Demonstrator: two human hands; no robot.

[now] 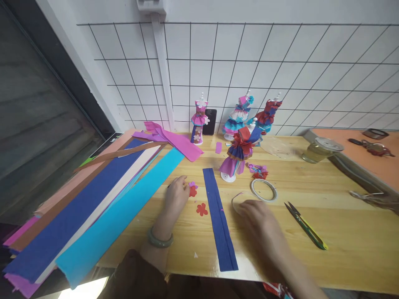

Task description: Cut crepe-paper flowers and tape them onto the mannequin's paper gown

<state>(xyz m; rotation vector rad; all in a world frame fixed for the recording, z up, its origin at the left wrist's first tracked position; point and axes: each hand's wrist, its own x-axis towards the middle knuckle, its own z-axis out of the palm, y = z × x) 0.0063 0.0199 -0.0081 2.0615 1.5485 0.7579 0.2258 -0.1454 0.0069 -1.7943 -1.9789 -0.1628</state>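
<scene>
My left hand rests on the table with its fingers curled in. Whatever lies under its fingers is hidden. Close against its right side lie a purple paper flower and a red paper flower. Another red paper flower lies flat nearby. A long dark blue crepe paper strip runs between my hands. On its right, my right hand, smeared by motion, has its fingers drawn together at a thin curved strand. A roll of tape lies just beyond that hand.
Several mini mannequins in paper dresses, one in red and blue, stand at the back. Crepe paper sheets cover the left side. Thread snips lie at right, a lidded cup behind. A phone leans on the wall.
</scene>
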